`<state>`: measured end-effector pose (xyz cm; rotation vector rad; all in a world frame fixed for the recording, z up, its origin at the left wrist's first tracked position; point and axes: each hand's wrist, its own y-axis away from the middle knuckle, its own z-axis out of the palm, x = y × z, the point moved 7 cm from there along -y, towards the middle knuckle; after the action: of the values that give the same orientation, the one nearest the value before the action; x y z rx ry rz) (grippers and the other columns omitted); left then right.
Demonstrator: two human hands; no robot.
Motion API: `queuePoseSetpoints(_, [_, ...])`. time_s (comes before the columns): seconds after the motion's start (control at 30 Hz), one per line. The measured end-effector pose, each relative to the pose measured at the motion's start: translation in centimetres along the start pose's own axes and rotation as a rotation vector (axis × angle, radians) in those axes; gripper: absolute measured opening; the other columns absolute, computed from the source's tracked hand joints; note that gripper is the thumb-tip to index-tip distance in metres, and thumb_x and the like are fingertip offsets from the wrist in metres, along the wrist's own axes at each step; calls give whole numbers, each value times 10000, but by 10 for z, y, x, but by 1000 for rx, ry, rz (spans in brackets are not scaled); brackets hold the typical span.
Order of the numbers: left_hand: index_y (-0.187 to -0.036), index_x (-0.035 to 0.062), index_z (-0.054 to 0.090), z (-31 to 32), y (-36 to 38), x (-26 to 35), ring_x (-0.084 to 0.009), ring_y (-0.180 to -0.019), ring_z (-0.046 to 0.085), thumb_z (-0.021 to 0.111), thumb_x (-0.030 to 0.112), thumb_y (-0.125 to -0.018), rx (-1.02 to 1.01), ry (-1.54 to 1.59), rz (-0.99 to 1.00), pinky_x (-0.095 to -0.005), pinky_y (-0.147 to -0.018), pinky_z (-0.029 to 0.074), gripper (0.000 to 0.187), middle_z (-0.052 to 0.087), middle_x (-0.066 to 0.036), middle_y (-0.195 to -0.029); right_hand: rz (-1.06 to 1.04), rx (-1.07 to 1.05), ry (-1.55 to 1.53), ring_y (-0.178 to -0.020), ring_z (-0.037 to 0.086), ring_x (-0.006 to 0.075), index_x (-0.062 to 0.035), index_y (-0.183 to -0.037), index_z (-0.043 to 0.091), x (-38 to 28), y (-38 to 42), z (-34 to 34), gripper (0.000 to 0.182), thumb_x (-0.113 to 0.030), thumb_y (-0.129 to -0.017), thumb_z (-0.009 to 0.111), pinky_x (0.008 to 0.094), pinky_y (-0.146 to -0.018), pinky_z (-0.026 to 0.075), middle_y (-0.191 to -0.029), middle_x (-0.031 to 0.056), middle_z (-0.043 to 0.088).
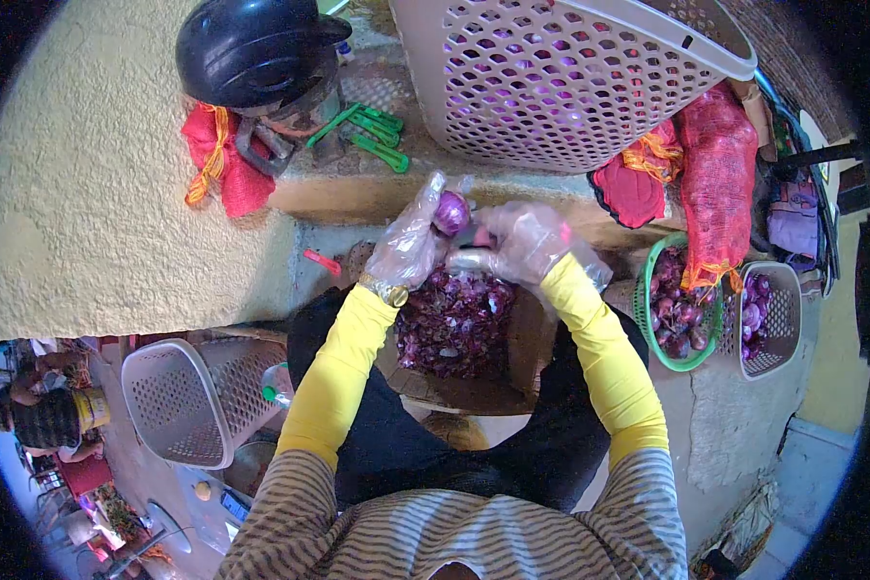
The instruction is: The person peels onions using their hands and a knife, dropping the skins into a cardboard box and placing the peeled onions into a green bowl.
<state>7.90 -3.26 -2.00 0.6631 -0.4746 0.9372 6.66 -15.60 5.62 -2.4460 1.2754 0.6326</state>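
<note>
A peeled-looking purple onion sits in the fingers of my left hand, which wears a clear plastic glove. My right hand, gloved the same way, is closed just to the right of the onion. Pink bits show at its fingers and palm, but blur and the glove hide what it grips. Below both hands, between my knees, stands an open cardboard box full of loose purple onion skins.
A large perforated basket of onions stands on the ledge ahead. Green and grey onion baskets and a red mesh sack are right. A black helmet, green clips and another basket are left. People sit far left.
</note>
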Motion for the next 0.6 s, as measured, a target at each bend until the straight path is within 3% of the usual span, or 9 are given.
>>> queuePoseSetpoints(0.1, [-1324, 34, 546, 4, 1, 1, -237, -1058, 645, 480, 496, -1036, -84, -132, 77, -391, -958, 531, 548, 650, -125, -1178, 302, 63, -38, -747, 691, 355, -98, -831, 663, 19, 2, -11, 672, -756, -708, 715, 473, -716, 535, -789, 143, 701])
queuePoseSetpoints(0.2, [-1312, 34, 553, 3, -6, -5, -231, -1061, 642, 488, 466, -1042, -88, 46, -5, -385, -969, 528, 514, 653, -122, -1179, 281, 161, -51, -670, 658, 365, -71, -772, 629, 20, 2, -13, 607, -656, -713, 782, 451, -642, 504, -701, 163, 647])
queuePoseSetpoints(0.33, [-1318, 34, 548, 12, -2, -2, -224, -1060, 636, 486, 445, -1048, -81, 93, 10, -376, -980, 523, 496, 648, -124, -1181, 286, 145, -13, -678, 659, 373, -65, -771, 630, 22, 1, -8, 609, -655, -727, 769, 458, -647, 505, -711, 172, 648])
queuePoseSetpoints(0.43, [-1331, 28, 540, 7, -6, -4, -215, -1071, 626, 476, 438, -1053, -101, 95, 26, -367, -993, 515, 499, 634, -124, -1198, 316, 70, -16, -790, 684, 397, -88, -857, 687, 23, -1, -3, 646, -728, -771, 675, 486, -721, 530, -819, 193, 695])
queuePoseSetpoints(0.6, [-1366, 12, 509, 5, -5, -3, -219, -1112, 607, 470, 419, -1059, -88, 83, 43, -385, -1020, 500, 512, 605, -125, -1238, 314, 45, -197, -781, 671, 423, -62, -812, 696, 26, -2, 7, 579, -637, -854, 642, 500, -727, 528, -779, 218, 683])
